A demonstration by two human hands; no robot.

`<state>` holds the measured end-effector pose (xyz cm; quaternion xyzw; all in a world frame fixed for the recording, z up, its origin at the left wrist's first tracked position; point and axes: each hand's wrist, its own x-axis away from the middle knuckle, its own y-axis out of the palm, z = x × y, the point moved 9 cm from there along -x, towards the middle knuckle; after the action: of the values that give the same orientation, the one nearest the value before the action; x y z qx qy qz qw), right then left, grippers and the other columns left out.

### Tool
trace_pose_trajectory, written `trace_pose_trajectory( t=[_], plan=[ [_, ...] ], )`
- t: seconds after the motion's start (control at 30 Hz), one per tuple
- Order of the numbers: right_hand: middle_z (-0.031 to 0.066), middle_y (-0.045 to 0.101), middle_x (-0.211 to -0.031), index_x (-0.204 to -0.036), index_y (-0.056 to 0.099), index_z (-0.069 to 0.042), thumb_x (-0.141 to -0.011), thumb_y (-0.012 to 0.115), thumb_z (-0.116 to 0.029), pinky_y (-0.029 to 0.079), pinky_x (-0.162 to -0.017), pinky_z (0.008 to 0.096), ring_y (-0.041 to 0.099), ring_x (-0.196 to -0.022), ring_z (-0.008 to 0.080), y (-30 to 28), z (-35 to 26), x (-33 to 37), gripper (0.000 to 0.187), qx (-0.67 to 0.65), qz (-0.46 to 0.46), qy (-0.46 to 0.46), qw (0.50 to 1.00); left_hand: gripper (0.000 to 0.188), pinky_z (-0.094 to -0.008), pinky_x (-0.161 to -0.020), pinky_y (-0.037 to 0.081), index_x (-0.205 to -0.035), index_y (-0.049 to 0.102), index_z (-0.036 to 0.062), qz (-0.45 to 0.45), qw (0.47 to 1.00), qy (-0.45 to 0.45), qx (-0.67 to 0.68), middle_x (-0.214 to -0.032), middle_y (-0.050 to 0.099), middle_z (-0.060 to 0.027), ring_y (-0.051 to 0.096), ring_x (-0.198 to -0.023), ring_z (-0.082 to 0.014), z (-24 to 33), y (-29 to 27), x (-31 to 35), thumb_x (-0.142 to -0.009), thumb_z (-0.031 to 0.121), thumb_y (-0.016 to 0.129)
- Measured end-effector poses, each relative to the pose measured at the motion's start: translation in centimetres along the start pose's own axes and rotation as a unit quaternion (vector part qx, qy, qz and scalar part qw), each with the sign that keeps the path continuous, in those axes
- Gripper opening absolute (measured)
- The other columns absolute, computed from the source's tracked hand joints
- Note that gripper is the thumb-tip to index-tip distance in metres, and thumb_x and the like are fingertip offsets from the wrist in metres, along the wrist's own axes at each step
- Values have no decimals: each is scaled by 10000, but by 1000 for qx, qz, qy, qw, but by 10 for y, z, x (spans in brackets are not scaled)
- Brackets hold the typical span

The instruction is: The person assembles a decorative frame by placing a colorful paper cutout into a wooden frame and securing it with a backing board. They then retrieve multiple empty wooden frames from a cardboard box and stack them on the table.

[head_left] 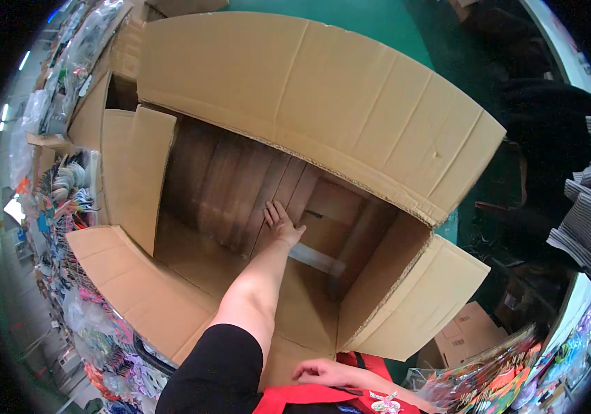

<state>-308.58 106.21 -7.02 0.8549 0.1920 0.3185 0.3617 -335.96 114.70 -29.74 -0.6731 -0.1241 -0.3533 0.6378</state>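
Observation:
A large cardboard box (378,276) stands open before me, its flaps folded outward. My left hand (281,225) reaches down into it, fingers spread, over brown cardboard packed along the far inner side (219,179). Whether the fingertips press on that cardboard is hard to tell. Beside the thumb lies a lighter brown panel (333,214) with a dark slot, and a pale strip (316,259) below it. Close to my body, by the near flap, my right hand (323,372) is loosely bent with fingers apart. Nothing shows in either hand.
The long far flap (309,83) slants across the back. More cardboard boxes (119,90) stand at the left; a small carton (469,334) is at the right. Colourful bagged goods (496,376) crowd both sides. Striped cloth (589,207) hangs at the far right, above green floor (357,17).

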Motion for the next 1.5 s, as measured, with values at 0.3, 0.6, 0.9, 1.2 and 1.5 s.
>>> trace_pose_trajectory(
  t=[0.3,0.6,0.9,1.2,1.5],
  plan=[
    [126,642,-844,-1085,565,-50,-852,572,-200,501,-684,313,631,-748,199,-129,-35,17,278,183,365,21,913,1245,-525,-1006,270,-1436,-63,156,23,999,-23,-21,-1368,247,-193,294,-1248,-358,13,3,13,-578,302,828],
    [172,579,-1048,-1072,553,-27,-763,605,-99,439,-855,401,535,-1004,337,-169,-106,-5,322,430,408,-54,804,1251,-513,-981,302,-1444,-49,175,-15,998,53,-33,-1290,351,-187,362,-1186,-362,10,-1,30,-551,293,819],
    [76,263,-1444,-1397,239,-84,-765,591,-183,197,-1082,471,210,-1355,246,-276,-96,-114,730,738,299,109,595,1077,-453,-996,325,-1426,87,49,-54,981,161,-95,-1310,376,-166,388,-1198,-324,35,49,33,-627,329,752],
    [86,274,-1428,-1424,202,-148,-804,549,-207,163,-1073,522,246,-1327,304,-287,-64,-145,713,833,193,115,506,771,-462,-1019,291,-1333,313,43,190,970,132,75,-1347,340,-162,351,-1219,-357,-35,-47,-6,-706,254,709],
    [103,431,-1266,-1420,248,-207,-853,488,-193,266,-988,488,391,-1177,268,-273,-76,-158,616,858,48,94,504,968,-467,-998,305,-1348,240,43,170,983,-51,38,-1325,309,-166,323,-1219,-355,-69,-55,-36,-587,220,812]
  ],
)
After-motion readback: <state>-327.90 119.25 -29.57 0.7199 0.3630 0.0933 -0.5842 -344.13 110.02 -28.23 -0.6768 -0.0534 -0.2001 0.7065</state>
